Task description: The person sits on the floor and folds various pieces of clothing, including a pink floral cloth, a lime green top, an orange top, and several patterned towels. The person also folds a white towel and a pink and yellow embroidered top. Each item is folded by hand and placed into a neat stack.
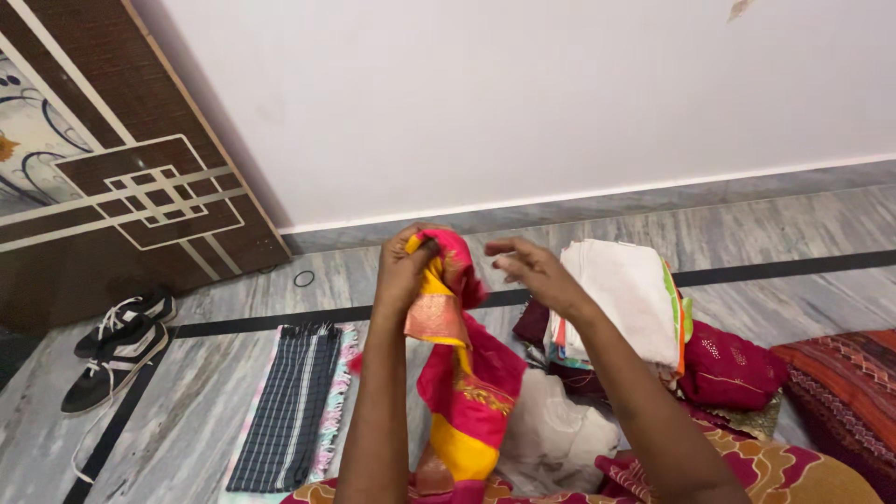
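1. A pale grey marble floor with black inlaid stripes is stretching below a white wall, and a dark brown wooden cupboard door with silver line patterns is standing at the left. Everything else is lying on this floor, within reach of the seated person.

2. One stack of folded cloths, white on top with coloured edges, is sitting just right of the hands on a crumpled dark red embroidered fabric; it is probably placed there so that sorted pieces are kept together. A red patterned cushion or blanket is lying at the far right.

3. One long pink and yellow silky cloth with a gold woven border is hanging from the left hand down to the person's lap, held high, it seems, so that its length is falling straight.

4. One dark checked cloth with a fringe is lying flat over a pastel one on the left.

5. Two black and white sneakers are resting beside the cupboard.

6. The left hand is closed in a fist around the bunched top of the pink and yellow cloth.

7. The right hand is hovering close beside it, fingers loosely spread, gripping nothing.

8. One small dark ring is lying near the wall.
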